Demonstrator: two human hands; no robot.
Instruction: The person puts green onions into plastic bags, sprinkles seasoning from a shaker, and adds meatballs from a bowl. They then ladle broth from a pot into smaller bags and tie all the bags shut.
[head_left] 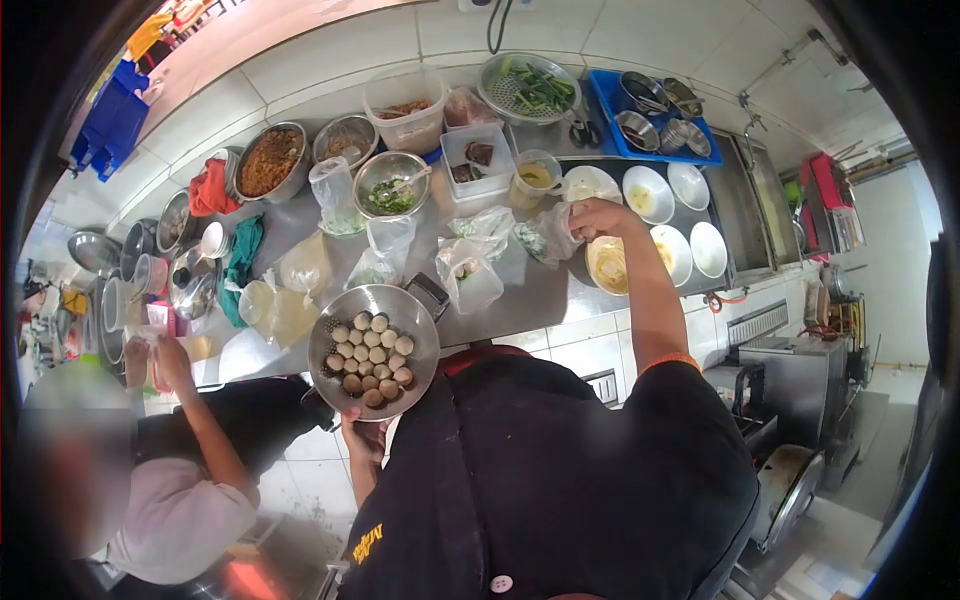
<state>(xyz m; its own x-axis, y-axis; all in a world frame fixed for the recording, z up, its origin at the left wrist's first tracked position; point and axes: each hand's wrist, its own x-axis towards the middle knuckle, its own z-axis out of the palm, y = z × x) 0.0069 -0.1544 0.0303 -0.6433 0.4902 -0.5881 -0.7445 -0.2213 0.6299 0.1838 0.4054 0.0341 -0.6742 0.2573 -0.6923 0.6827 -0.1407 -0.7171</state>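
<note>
My left hand [365, 435] grips the lower rim of a metal bowl [425, 345] with small holes in its side. Several round greyish meatballs [374, 345] lie inside it. My right hand [598, 218] reaches across the counter, its fingers closed on the top of a clear plastic bag [548, 236] with pale green and white contents. Just below that hand stands a white bowl [607, 266] with a brownish-yellow paste in it. More white bowls [648, 194] stand to its right, some with a little yellowish stuff in the bottom.
The steel counter [530, 310] holds a bowl of chopped greens [392, 186], a plastic tub [405, 105], a jug [536, 178] and a blue tray [655, 115] of metal pots. A co-worker [170, 470] stands at left. A stove [790, 380] is at right.
</note>
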